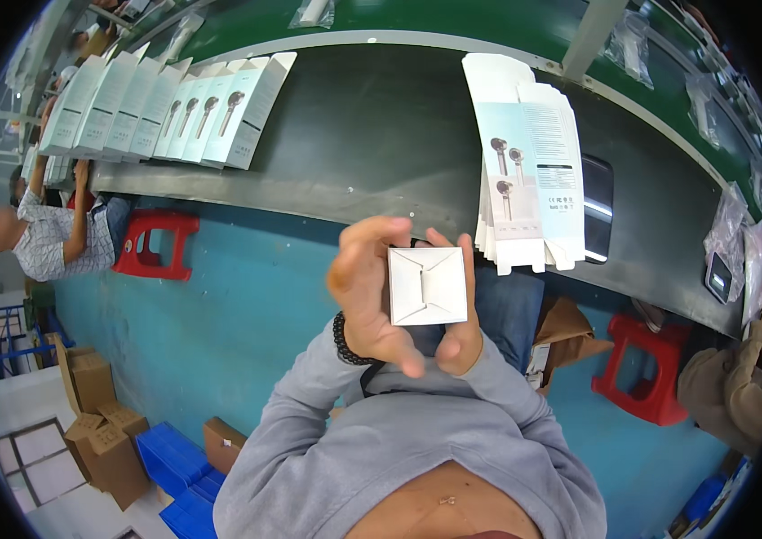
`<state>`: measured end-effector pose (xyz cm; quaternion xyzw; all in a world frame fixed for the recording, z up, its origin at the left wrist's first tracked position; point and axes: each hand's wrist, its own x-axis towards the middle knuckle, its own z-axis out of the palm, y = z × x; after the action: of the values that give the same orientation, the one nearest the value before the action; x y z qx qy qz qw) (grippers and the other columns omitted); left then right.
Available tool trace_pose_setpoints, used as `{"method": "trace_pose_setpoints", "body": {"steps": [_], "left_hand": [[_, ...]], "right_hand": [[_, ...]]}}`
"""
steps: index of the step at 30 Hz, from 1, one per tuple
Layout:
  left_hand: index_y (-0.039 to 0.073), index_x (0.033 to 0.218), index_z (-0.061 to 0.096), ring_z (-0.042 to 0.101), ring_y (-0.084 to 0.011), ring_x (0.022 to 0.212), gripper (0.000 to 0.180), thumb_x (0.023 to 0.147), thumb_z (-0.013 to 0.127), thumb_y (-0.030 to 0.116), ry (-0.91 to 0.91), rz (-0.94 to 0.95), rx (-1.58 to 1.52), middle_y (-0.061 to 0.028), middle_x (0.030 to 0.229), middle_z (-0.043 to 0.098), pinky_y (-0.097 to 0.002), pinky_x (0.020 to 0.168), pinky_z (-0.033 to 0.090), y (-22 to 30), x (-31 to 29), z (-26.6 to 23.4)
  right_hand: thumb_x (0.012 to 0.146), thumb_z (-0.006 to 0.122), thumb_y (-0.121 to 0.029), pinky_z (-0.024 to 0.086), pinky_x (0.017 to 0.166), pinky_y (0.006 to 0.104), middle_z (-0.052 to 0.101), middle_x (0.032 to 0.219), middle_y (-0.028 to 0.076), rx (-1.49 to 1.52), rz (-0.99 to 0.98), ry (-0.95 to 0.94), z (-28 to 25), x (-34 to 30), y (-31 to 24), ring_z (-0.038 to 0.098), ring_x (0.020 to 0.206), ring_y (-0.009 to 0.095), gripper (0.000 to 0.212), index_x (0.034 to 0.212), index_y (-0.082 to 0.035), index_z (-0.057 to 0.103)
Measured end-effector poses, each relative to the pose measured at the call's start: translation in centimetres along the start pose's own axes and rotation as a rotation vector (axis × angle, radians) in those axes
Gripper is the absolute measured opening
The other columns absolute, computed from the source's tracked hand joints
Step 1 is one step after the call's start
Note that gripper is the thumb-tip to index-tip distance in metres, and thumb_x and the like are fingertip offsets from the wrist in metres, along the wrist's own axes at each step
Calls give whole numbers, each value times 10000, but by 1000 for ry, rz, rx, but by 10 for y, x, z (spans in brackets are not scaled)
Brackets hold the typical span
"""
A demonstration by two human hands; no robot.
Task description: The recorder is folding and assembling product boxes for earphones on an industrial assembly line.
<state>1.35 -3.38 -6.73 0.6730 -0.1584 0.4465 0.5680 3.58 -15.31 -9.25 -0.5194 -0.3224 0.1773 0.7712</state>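
A small white carton (429,286) is held upright in front of my chest, its end with tucked-in flaps facing up at me. The end looks closed, with a small slot near its middle. My left hand (365,301), with a black beaded bracelet at the wrist, curves around the carton's left side, thumb stretched out below it. On the other side my right hand (460,346) grips it, fingertips showing past the far edge. Beyond my hands, a stack of flat printed cartons (514,171) with earphone pictures lies on the dark worktable (363,126).
Made-up cartons (242,112) stand in a row at the table's far left. A dark phone-like device (597,211) lies beside the flat stack. Red stools (156,242) stand by the table; a co-worker (62,229) sits left. Cardboard boxes (107,449) and blue crates (174,463) occupy the floor.
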Motion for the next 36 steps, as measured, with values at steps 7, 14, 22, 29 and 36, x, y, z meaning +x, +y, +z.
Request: {"method": "trace_pose_setpoints", "body": {"steps": [7,14,22,29,36], "left_hand": [[105,1347,238,361,-349,1105,918,710,391,747,-197,-56,240,-226,1235,358,-452,944,257,17,0,-9],[-6,1310,308,456,-325,1104,787,696,709,278,-739,-402,392,-204,1238,421,-388,897,388,55,55,-62],[46,1310,296,495,-209,1009,977,503,828,185,-225,-414,431,-110,1087,484,-318,849,386,99,91,-150],[38,1320,260,482,-201,1001,994,509,830,114,58,105,847,-108,1069,452,-330,845,438,83,116,-185],[26,1305,208,404,-242,1142,885,642,787,118,295,269,905,-151,1202,394,-364,922,385,60,160,-244]], "right_hand": [[746,446,-683,331,928,376,394,1232,238,-60,82,-39,-7,23,-7,435,1103,331,1021,1338,97,155],[661,736,-420,360,891,393,400,1238,254,-321,-92,-194,-4,13,-5,457,1049,351,1035,1362,40,130],[616,762,-421,326,939,443,362,1301,244,-503,-308,-292,-24,40,-32,397,1163,391,1011,1388,-113,188],[707,673,-492,368,902,395,432,1230,244,-354,-185,47,-50,27,-34,446,1132,335,922,1346,-10,216],[751,637,-392,284,967,415,419,1250,222,-796,-229,208,-98,50,-58,389,1177,324,745,1295,9,323]]}}
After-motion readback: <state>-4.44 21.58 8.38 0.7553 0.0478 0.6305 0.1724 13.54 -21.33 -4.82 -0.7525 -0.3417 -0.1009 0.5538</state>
